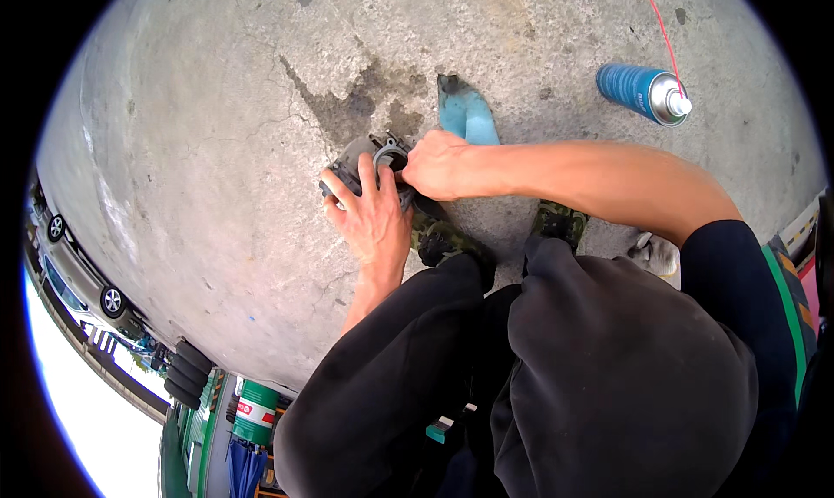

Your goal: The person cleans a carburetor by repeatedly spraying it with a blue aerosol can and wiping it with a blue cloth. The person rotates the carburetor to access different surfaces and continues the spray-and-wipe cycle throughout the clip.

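Note:
A grey metal throttle body (354, 161) with a round bore rests low over the concrete, just ahead of my left boot. My left hand (375, 224) grips it from the near side, fingers spread across its top and around the bore. Curled into a fist, my right hand (437, 165) presses against the bore's right side. Its fingertips are hidden, so what they pinch, if anything, does not show. Just beyond the right hand lies a light blue cloth (467, 114) with a dark, dirty tip.
A blue spray can (627, 90) with a red straw lies at the far right. Dark wet stains mark the concrete (217, 151). A grey and white glove (656, 253) is beside my right leg. At the left stand a parked car (78, 277), stacked tyres (187, 375) and a green drum (254, 414).

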A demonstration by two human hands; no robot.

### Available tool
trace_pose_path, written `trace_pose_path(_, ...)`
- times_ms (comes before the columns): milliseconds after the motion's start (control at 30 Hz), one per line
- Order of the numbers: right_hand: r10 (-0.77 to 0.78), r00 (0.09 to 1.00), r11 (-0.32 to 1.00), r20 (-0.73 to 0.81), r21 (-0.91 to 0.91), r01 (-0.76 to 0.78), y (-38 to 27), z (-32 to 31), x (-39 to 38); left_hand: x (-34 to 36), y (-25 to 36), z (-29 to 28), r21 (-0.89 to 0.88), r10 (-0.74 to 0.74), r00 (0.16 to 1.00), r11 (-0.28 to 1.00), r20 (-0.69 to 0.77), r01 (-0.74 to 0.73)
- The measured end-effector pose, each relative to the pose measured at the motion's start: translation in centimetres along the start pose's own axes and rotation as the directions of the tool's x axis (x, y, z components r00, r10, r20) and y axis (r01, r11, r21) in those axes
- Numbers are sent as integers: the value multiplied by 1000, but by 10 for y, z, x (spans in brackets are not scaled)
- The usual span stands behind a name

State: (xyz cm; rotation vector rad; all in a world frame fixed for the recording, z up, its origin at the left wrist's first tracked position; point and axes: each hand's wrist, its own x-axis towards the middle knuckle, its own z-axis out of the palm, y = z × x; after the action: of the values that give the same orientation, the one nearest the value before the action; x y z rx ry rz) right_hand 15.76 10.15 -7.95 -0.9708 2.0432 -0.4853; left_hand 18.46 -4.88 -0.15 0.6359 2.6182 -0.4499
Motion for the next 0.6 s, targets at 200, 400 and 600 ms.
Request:
trace_pose_path(200,42,991,977,-128,-203,-67,-5,-10,-19,-8,-5,7,20,-13,1000,1000,-21,13)
trace_pose_path(400,-28,984,998,-173,44,36,9,16,-4,-2,-3,-1,11,-8,1000,1000,14,7)
trace_pose_path(600,14,931,552,364,774,-311,1,-16,-8,0,1,-1,17,-22,999,1000,26,21)
